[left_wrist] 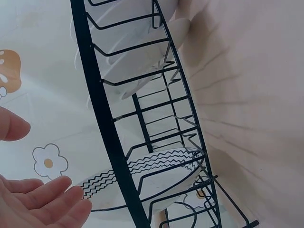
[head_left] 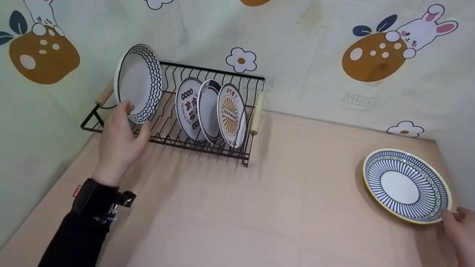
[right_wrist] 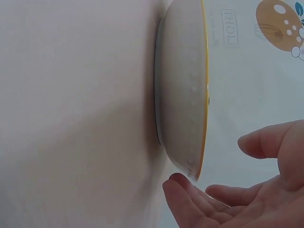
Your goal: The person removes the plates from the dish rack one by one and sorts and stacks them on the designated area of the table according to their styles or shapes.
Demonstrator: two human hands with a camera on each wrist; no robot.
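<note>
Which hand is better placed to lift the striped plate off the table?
Right. The right hand sits at the near rim of the blue striped plate, fingers open just under its edge. The left hand is across the table at the zigzag plate in the rack.

Left hand (head_left: 121, 137) at zigzag plate (head_left: 139, 83) in rack (head_left: 200, 142); right hand (head_left: 465, 234) beside striped plate (head_left: 405, 186).

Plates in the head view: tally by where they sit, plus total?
Plates standing in the black wire rack: 4, counting the zigzag-rimmed plate at the left hand
Plates flat on the table: 1, the blue striped plate by the right hand
Total: 5
</note>
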